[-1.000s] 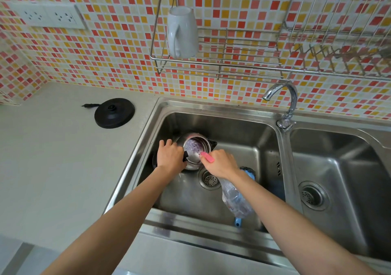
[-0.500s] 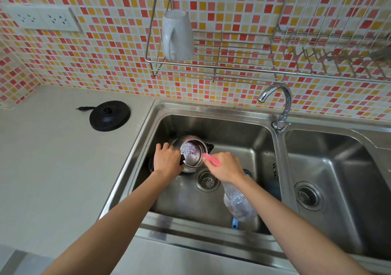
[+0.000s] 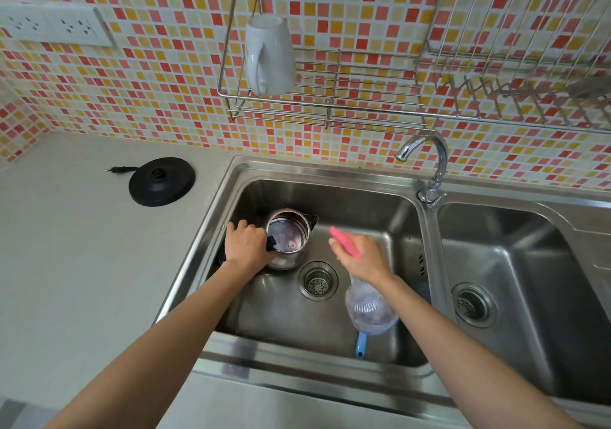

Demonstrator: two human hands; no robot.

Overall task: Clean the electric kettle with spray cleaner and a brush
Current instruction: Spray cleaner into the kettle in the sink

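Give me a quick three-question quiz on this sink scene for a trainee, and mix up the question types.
1. True or false: the open stainless steel electric kettle sits in the left basin of the steel double sink.
2. What does the right hand hold? A: the clear spray bottle with a pink nozzle. B: a sponge. C: a knife.
3. Fill in: the round black kettle base lies on the ___.

Key: 1 true. 2 A. 3 the pale grey countertop, left of the sink.
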